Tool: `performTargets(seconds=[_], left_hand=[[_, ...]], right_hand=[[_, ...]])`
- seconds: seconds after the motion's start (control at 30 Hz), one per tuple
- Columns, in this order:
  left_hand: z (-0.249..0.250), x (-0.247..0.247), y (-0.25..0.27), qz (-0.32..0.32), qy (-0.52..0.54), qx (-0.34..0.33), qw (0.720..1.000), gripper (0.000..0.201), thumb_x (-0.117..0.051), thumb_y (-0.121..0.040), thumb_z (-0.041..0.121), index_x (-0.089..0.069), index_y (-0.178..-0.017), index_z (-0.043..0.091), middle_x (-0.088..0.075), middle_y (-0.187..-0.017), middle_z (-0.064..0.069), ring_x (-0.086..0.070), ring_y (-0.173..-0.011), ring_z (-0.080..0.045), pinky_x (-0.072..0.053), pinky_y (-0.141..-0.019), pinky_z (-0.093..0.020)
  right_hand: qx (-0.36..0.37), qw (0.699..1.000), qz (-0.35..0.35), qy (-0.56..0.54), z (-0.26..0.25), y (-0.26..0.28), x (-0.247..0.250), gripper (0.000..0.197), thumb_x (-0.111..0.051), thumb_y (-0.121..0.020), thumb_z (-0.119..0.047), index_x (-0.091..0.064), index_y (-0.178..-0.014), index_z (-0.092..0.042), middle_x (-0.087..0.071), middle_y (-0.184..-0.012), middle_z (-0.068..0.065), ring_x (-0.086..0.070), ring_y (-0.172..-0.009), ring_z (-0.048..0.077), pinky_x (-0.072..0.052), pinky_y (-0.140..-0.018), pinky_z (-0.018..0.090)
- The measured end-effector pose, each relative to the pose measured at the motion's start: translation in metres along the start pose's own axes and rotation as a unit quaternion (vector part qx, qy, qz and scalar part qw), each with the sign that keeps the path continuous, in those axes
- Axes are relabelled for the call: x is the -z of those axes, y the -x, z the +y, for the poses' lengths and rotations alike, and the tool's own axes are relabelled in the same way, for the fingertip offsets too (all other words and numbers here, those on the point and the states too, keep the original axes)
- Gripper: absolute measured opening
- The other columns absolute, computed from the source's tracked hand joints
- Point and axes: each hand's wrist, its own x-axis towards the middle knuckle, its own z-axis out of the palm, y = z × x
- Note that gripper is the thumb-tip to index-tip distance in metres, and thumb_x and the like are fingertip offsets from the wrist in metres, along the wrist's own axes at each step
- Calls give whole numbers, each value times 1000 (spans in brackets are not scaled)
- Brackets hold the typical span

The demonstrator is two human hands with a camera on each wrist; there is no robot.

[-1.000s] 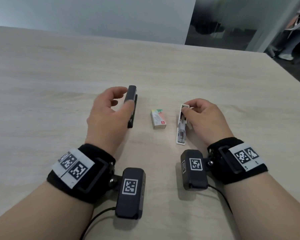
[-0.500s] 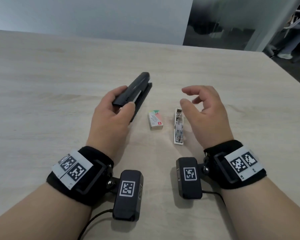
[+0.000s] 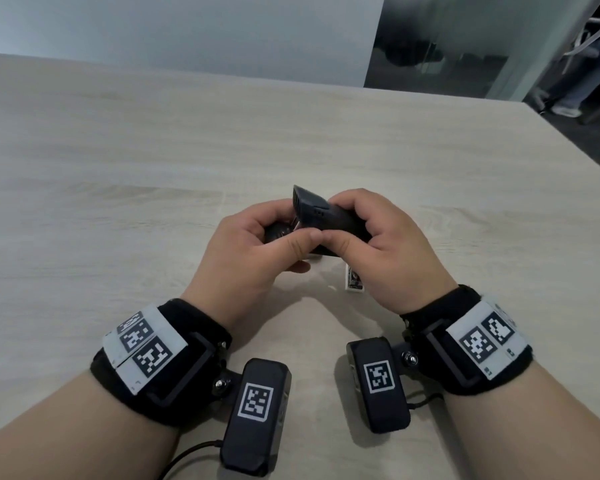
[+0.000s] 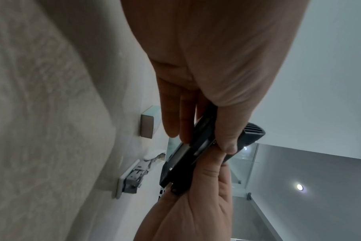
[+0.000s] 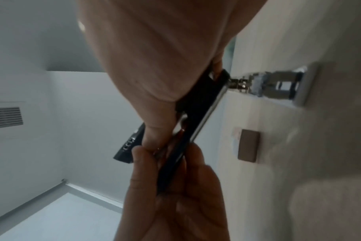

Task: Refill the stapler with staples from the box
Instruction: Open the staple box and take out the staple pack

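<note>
We've got both hands, left hand (image 3: 246, 261) and right hand (image 3: 388, 251), gripping the black plastic stapler (image 3: 321, 216) off the table. Small cardboard staple box (image 4: 147, 126) looks untouched; loading not started.

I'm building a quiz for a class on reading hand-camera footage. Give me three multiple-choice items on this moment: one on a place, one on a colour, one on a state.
1. Where is the small staple box?
A. lying on the table
B. in the left hand
C. on top of the stapler

2. What colour is the stapler being held?
A. white
B. black
C. red

3. How is the held stapler supported?
A. lying flat on the table
B. pinched by one hand only
C. gripped by both hands above the table

Key: 1 A, the left wrist view shows the box on the table, apart from the fingers. 2 B, its body is black in all views. 3 C, the left hand and right hand both curl round it, clear of the tabletop.
</note>
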Motion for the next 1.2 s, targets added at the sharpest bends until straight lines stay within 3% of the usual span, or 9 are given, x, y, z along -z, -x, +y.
performTargets(seconds=[0.2, 0.37, 0.5, 0.63, 0.73, 0.8, 0.93, 1.03, 1.2], left_hand=[[-3, -1, 1, 5, 50, 23, 998, 23, -76, -80, 9, -79, -100, 21, -82, -92, -1, -77, -82, -18, -64, -73, -34], [-3, -2, 0, 10, 65, 10, 998, 25, -76, -76, 15, -79, -101, 20, -82, -97, 0, -76, -86, -17, -64, -72, -34], [-4, -2, -1, 26, 92, 6, 995, 24, -75, -78, 12, -78, -101, 14, -83, -99, -2, -77, -91, -19, -62, -68, -28], [-5, 1, -1, 47, 121, 3, 992, 29, -74, -76, 14, -77, -105, 10, -81, -100, -9, -77, -95, -26, -62, -68, -29], [-4, 2, -2, 58, 143, 12, 988, 33, -75, -75, 15, -76, -108, 11, -80, -107, -11, -75, -102, -31, -63, -70, -32], [-4, 2, -2, 62, 134, 12, 989, 26, -77, -81, 10, -76, -106, 13, -79, -109, -9, -74, -103, -30, -63, -69, -33], [-6, 4, -1, 78, 49, 34, 995, 22, -73, -85, -1, -73, -89, 20, -77, -113, 2, -68, -85, -18, -56, -66, -38], [-8, 6, -1, 81, -52, 27, 995, 20, -78, -80, 7, -70, -83, 24, -75, -112, 11, -73, -87, -19, -59, -66, -45], [-6, 7, -3, 29, -214, 33, 976, 38, -79, -83, 27, -70, -117, 41, -74, -98, 19, -68, -77, 5, -52, -69, -20]], right_hand=[[-1, 980, 141, -141, -1, -1, -1, 14, -54, -100, -28, -56, -106, -15, -62, -86, -3, -64, -80, 12, -56, -75, 35], [0, 968, 220, -124, -2, 0, -3, 26, -47, -104, -34, -57, -107, -10, -58, -91, 0, -55, -79, 7, -47, -73, 21], [-73, 947, 288, -123, -1, -3, -3, 24, -44, -107, -35, -62, -105, -19, -57, -79, -16, -51, -68, -3, -42, -66, 12], [-172, 891, 334, -257, 2, -8, 2, 31, -45, -105, -44, -69, -107, -24, -70, -89, -15, -63, -80, 9, -49, -68, 29], [-194, 821, 332, -422, 5, -10, 6, 30, -51, -105, -40, -63, -109, -12, -69, -81, 3, -64, -66, 18, -51, -61, 32], [-187, 805, 323, -460, 6, -11, 6, 24, -54, -104, -35, -60, -108, -13, -67, -80, 6, -64, -62, 18, -52, -57, 30], [-184, 797, 301, -490, 7, -12, 7, 17, -55, -104, -28, -57, -109, -13, -68, -79, 10, -65, -59, 20, -54, -52, 29], [-179, 798, 284, -500, 9, -12, 9, 15, -55, -104, -27, -54, -111, -13, -67, -94, 23, -64, -56, 19, -56, -52, 29], [-157, 820, 196, -514, 7, -12, 5, 17, -51, -105, -27, -52, -116, -14, -74, -101, 23, -66, -58, 17, -58, -53, 27]])
